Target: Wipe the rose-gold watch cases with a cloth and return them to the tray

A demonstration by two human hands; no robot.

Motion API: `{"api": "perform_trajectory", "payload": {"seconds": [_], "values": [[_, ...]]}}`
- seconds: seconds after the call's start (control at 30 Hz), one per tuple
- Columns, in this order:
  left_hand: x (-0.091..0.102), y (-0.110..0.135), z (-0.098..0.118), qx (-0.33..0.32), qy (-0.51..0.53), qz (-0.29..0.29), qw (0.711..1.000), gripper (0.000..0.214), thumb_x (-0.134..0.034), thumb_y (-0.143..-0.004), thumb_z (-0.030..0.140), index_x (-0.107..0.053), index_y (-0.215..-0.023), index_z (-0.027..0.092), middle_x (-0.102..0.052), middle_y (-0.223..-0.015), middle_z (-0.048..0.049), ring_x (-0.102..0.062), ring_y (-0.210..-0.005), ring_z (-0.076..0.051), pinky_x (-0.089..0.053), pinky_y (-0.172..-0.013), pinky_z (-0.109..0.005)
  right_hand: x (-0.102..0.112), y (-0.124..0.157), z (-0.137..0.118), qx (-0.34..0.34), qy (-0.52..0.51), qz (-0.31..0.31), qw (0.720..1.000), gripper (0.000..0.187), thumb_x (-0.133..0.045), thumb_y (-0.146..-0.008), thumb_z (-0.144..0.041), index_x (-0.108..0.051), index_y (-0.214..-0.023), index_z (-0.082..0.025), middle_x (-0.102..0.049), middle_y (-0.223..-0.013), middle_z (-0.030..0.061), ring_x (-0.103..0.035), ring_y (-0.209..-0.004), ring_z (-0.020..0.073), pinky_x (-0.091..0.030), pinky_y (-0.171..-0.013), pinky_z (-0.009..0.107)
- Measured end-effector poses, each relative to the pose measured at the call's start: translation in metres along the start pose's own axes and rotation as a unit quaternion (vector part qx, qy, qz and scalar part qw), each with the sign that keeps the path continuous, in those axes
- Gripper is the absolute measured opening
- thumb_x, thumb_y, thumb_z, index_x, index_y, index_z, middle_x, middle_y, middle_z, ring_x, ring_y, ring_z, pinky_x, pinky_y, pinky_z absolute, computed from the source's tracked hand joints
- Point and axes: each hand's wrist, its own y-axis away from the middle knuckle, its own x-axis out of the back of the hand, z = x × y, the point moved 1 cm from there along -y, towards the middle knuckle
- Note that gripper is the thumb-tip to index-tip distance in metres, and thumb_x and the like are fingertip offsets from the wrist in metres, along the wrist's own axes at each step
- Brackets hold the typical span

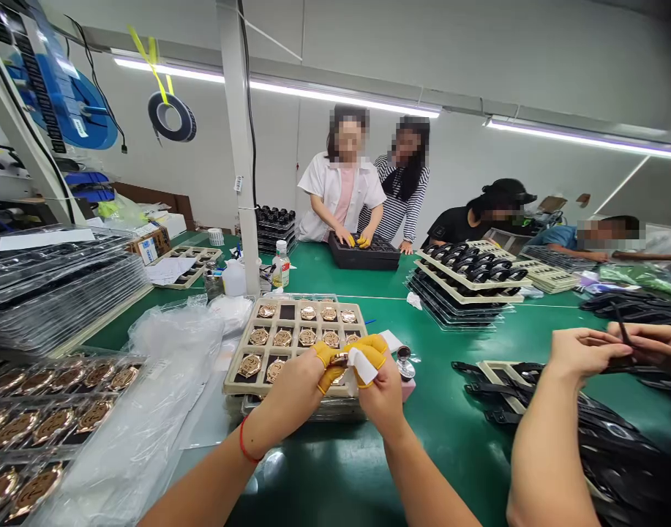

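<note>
Yellow finger cots cover several fingertips on both my hands. My left hand (295, 382) is closed on a watch case (339, 359), held on edge so only its rim shows. Pinched in my right hand (383, 388) is a white wiping cloth (364, 367), which lies against the watch case. Both hands are above the near right part of a beige compartment tray (237, 372). Rose-gold watch cases (282, 337) lie in its compartments, and one compartment in the back row shows only its dark bottom. My fingers hide the front right compartments.
Left are clear trays of watch cases (55, 423) and plastic bags (165, 366). A round metal-topped object (404, 361) stands on a pink block beside my right hand. A co-worker's arm (555, 439) reaches in at right, over black straps (615, 439). A bottle (281, 265) stands behind the tray.
</note>
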Motion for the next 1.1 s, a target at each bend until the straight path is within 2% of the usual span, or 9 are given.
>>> {"api": "perform_trajectory", "payload": {"seconds": [0.1,0.2,0.3,0.47,0.57,0.7,0.93,1.03,1.1], "values": [[0.007,-0.004,-0.003,-0.073,-0.042,0.057,0.995,0.03,-0.033,-0.096,0.019,-0.062,-0.103,0.018,-0.067,-0.084,-0.006,-0.061,-0.067,-0.017,-0.045,-0.058,-0.027,-0.004,0.0,0.004,-0.107,-0.1,-0.02,0.989,0.016,-0.056,-0.088,-0.029,-0.071,-0.087,-0.025,-0.062,-0.082,0.003,-0.057,-0.079,0.0188,-0.045,-0.074,0.033],[0.015,-0.007,-0.01,-0.155,-0.051,0.084,0.983,0.031,-0.034,-0.096,0.017,-0.064,-0.104,0.018,-0.067,-0.091,-0.0069,-0.062,-0.078,-0.017,-0.047,-0.065,-0.027,-0.005,-0.001,0.005,-0.175,-0.181,-0.089,0.964,0.009,-0.065,-0.081,-0.031,-0.071,-0.08,-0.025,-0.063,-0.081,0.0016,-0.058,-0.079,0.0187,-0.047,-0.074,0.032],[0.02,-0.008,-0.019,-0.195,-0.054,0.057,0.978,0.029,-0.036,-0.096,0.016,-0.064,-0.104,0.017,-0.067,-0.089,-0.0069,-0.061,-0.078,-0.017,-0.048,-0.067,-0.027,-0.004,-0.001,0.003,-0.183,-0.171,-0.124,0.96,0.007,-0.074,-0.071,-0.03,-0.071,-0.076,-0.026,-0.063,-0.083,0.0008,-0.058,-0.083,0.0194,-0.046,-0.079,0.034],[0.022,-0.009,-0.028,-0.221,-0.081,-0.013,0.972,0.029,-0.037,-0.096,0.017,-0.066,-0.102,0.017,-0.066,-0.087,-0.0076,-0.06,-0.075,-0.016,-0.047,-0.068,-0.027,-0.002,-0.001,-0.006,-0.154,-0.057,-0.124,0.979,0.019,-0.077,-0.067,-0.029,-0.07,-0.084,-0.025,-0.063,-0.094,0.0035,-0.053,-0.099,0.0241,-0.042,-0.092,0.041],[0.023,-0.009,-0.031,-0.24,-0.014,0.015,0.971,0.031,-0.035,-0.097,0.017,-0.066,-0.105,0.019,-0.068,-0.093,-0.0077,-0.062,-0.077,-0.015,-0.048,-0.07,-0.027,0.003,-0.001,-0.01,-0.156,-0.063,-0.166,0.972,0.019,-0.077,-0.068,-0.027,-0.071,-0.085,-0.026,-0.063,-0.092,0.0027,-0.055,-0.093,0.0223,-0.044,-0.088,0.04],[0.02,-0.01,-0.03,-0.253,0.179,0.037,0.95,0.034,-0.033,-0.099,0.027,-0.066,-0.105,0.018,-0.07,-0.095,-0.0098,-0.066,-0.088,-0.016,-0.051,-0.074,-0.026,0.012,0.001,-0.012,-0.194,-0.142,-0.214,0.947,0.021,-0.076,-0.07,-0.027,-0.072,-0.091,-0.028,-0.063,-0.086,0.0009,-0.058,-0.076,0.0178,-0.05,-0.073,0.033],[-0.01,-0.005,-0.019,-0.137,0.362,0.055,0.921,0.041,-0.041,-0.093,0.048,-0.069,-0.088,0.018,-0.07,-0.077,-0.0089,-0.065,-0.078,-0.018,-0.054,-0.074,-0.031,0.013,0.003,-0.015,-0.138,-0.184,-0.173,0.958,0.01,-0.073,-0.074,-0.035,-0.077,-0.082,-0.032,-0.061,-0.084,0.0041,-0.061,-0.083,0.0221,-0.053,-0.074,0.037],[-0.022,-0.003,-0.007,-0.031,0.414,0.092,0.905,0.038,-0.045,-0.092,0.049,-0.066,-0.093,0.016,-0.069,-0.082,-0.0089,-0.065,-0.078,-0.018,-0.053,-0.072,-0.03,0.013,0.003,-0.018,-0.043,-0.086,-0.116,0.989,0.018,-0.069,-0.078,-0.03,-0.075,-0.094,-0.035,-0.061,-0.09,0.0047,-0.059,-0.09,0.0229,-0.05,-0.082,0.039],[-0.022,-0.001,0.002,0.017,0.423,0.074,0.903,0.037,-0.043,-0.093,0.047,-0.06,-0.102,0.016,-0.068,-0.088,-0.0088,-0.063,-0.076,-0.017,-0.053,-0.069,-0.028,0.012,0.003,-0.018,0.005,0.001,-0.066,0.998,0.022,-0.067,-0.08,-0.026,-0.073,-0.099,-0.035,-0.062,-0.091,0.0048,-0.057,-0.09,0.0229,-0.048,-0.084,0.04]]}}
